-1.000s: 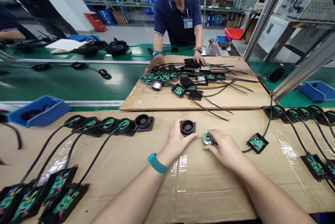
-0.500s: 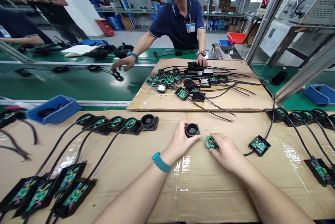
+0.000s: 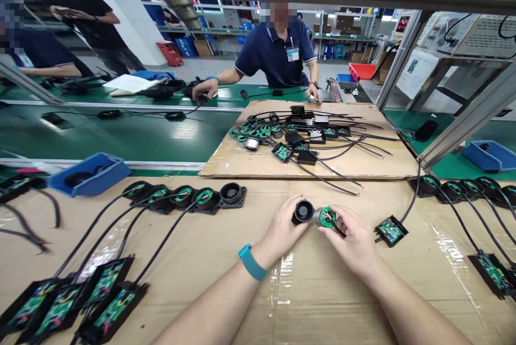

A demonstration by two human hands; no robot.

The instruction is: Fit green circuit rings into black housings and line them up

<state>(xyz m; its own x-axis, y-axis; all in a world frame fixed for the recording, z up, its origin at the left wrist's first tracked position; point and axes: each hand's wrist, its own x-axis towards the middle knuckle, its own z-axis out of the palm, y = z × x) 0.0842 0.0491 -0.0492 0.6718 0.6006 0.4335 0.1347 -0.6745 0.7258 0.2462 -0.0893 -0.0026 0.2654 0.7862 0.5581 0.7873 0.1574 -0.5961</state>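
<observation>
In the head view my left hand, with a teal band at its wrist, grips a round black housing whose open mouth faces me. My right hand pinches a round motor part with a green circuit board on its face and a black cable coming off it. Housing and motor part are side by side over the cardboard, very close; whether they touch I cannot tell. Right of my right hand lies a black box with a green board.
Housings with wired boards stand in rows at left and right. Open control boxes lie front left. A raised cardboard sheet holds a pile of wired parts. A co-worker stands beyond it. A blue bin sits left.
Both hands have brought the housing and the motor part nearer each other, and the housing has tilted. The co-worker's arm across the bench has drawn back toward the far side.
</observation>
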